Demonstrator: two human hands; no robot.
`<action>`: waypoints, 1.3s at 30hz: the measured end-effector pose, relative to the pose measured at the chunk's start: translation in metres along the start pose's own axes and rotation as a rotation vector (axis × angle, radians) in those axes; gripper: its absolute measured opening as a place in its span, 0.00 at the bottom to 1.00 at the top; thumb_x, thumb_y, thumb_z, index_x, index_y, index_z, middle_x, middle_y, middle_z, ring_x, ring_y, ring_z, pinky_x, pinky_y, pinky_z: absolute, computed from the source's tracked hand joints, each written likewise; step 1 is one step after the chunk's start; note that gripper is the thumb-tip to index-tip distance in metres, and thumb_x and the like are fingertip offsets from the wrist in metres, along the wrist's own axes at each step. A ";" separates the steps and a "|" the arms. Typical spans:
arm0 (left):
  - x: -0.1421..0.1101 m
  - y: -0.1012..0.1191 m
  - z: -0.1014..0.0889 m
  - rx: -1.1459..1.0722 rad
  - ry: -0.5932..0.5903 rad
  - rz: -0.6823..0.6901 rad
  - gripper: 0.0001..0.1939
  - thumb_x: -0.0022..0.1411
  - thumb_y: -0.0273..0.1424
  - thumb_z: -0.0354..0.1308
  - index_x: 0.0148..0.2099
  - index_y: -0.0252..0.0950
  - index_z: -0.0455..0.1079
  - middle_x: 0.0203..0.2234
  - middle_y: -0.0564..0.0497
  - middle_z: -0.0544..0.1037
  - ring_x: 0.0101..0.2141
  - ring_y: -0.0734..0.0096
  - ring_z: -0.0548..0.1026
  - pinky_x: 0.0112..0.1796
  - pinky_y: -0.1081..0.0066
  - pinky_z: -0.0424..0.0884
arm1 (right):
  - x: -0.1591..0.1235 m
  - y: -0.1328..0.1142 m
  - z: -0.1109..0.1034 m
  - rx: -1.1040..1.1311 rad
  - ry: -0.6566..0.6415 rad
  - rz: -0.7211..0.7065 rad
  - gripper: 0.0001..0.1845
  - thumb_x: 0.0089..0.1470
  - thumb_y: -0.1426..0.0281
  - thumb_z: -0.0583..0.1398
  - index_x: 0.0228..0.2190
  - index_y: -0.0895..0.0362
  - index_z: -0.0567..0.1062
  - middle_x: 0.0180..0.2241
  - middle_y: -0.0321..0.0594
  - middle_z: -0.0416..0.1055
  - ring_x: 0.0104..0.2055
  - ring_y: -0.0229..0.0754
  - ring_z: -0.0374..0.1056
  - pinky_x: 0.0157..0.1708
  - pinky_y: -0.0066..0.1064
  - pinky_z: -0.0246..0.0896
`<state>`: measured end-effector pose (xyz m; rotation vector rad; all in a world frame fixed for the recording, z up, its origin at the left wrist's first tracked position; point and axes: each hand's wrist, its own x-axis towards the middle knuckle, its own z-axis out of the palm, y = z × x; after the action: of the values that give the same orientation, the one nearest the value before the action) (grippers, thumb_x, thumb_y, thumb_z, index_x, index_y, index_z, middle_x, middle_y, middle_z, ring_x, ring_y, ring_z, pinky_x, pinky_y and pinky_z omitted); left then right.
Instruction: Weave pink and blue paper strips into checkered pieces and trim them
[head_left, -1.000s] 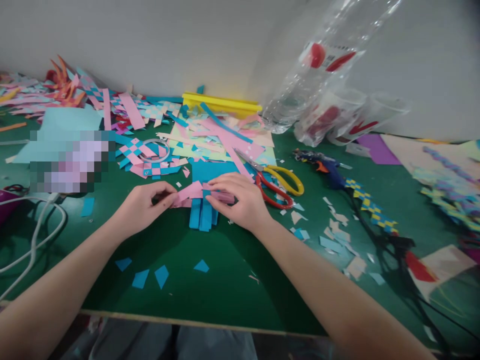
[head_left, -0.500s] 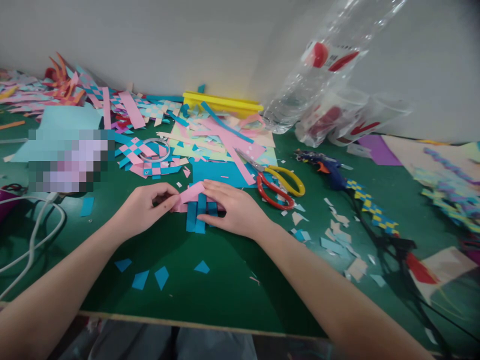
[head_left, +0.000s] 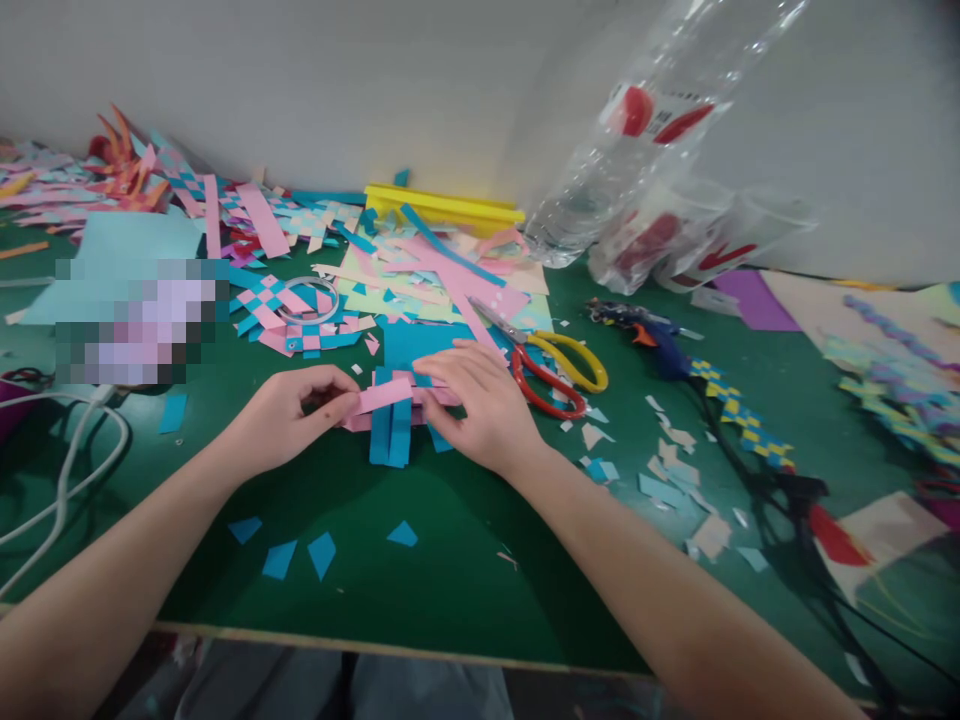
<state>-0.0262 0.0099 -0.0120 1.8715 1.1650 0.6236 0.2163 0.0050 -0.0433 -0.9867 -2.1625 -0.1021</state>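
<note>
On the green table (head_left: pixel 450 560) lies a small weave of blue paper strips (head_left: pixel 390 432) crossed by pink paper strips (head_left: pixel 384 396). My left hand (head_left: pixel 289 415) pinches the left end of a pink strip between thumb and fingers. My right hand (head_left: pixel 480 405) rests on the right side of the weave, fingers bent and pressing the strips down. The blue strips stick out toward me from under the pink ones.
Red and yellow scissors (head_left: pixel 559 375) lie just right of my right hand. A tape ring (head_left: pixel 307 300), finished weaves and loose strips pile up behind, with a yellow ruler (head_left: pixel 442 207). Clear plastic bottles (head_left: pixel 637 170), a glue gun (head_left: pixel 652 335) and cables sit to the right.
My right hand moved back up onto the pink strips after sliding down over the blue ones. A pink strip now lies flatter across the blue strips. My left hand stayed put.
</note>
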 end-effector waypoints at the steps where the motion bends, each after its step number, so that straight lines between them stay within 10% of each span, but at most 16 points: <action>1: 0.000 0.000 0.000 0.011 0.000 -0.002 0.13 0.63 0.41 0.56 0.36 0.37 0.72 0.26 0.54 0.76 0.28 0.72 0.74 0.30 0.74 0.69 | 0.000 0.003 0.001 -0.019 0.005 0.028 0.10 0.58 0.71 0.56 0.41 0.55 0.74 0.41 0.42 0.79 0.46 0.46 0.73 0.55 0.44 0.61; 12: 0.000 -0.003 -0.001 0.061 -0.008 -0.007 0.15 0.64 0.43 0.54 0.36 0.37 0.71 0.26 0.54 0.76 0.27 0.72 0.73 0.29 0.74 0.68 | 0.002 0.022 -0.002 0.003 0.102 0.168 0.11 0.53 0.76 0.53 0.30 0.54 0.74 0.32 0.40 0.78 0.39 0.45 0.72 0.45 0.40 0.61; 17: 0.001 -0.003 -0.001 0.118 0.002 0.003 0.16 0.64 0.44 0.52 0.36 0.37 0.72 0.26 0.53 0.76 0.26 0.72 0.73 0.27 0.74 0.67 | 0.002 0.011 -0.002 -0.082 -0.056 0.129 0.09 0.55 0.73 0.54 0.32 0.56 0.75 0.32 0.41 0.78 0.38 0.45 0.71 0.44 0.38 0.59; 25: 0.001 0.000 -0.003 0.337 0.064 0.155 0.22 0.69 0.43 0.44 0.35 0.37 0.75 0.29 0.50 0.77 0.32 0.66 0.74 0.33 0.70 0.67 | 0.021 0.004 -0.034 0.042 -0.464 0.593 0.27 0.58 0.58 0.55 0.12 0.56 0.64 0.13 0.34 0.61 0.18 0.34 0.54 0.22 0.31 0.44; 32: 0.001 -0.005 0.006 0.438 -0.055 0.375 0.26 0.63 0.45 0.58 0.58 0.36 0.65 0.54 0.43 0.71 0.56 0.55 0.68 0.55 0.59 0.65 | 0.026 -0.023 -0.067 -0.024 -0.584 0.554 0.11 0.53 0.60 0.63 0.29 0.55 0.77 0.25 0.36 0.76 0.29 0.40 0.70 0.26 0.31 0.56; 39: 0.001 -0.014 0.010 0.479 -0.155 0.316 0.51 0.52 0.55 0.63 0.70 0.41 0.47 0.66 0.41 0.56 0.64 0.49 0.56 0.62 0.51 0.55 | 0.007 0.003 -0.055 -0.087 -0.550 0.212 0.29 0.45 0.59 0.69 0.49 0.55 0.72 0.52 0.45 0.72 0.57 0.55 0.65 0.55 0.49 0.58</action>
<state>-0.0251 0.0101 -0.0293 2.4943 0.9822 0.3750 0.2483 -0.0080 0.0004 -1.4143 -2.5365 0.2021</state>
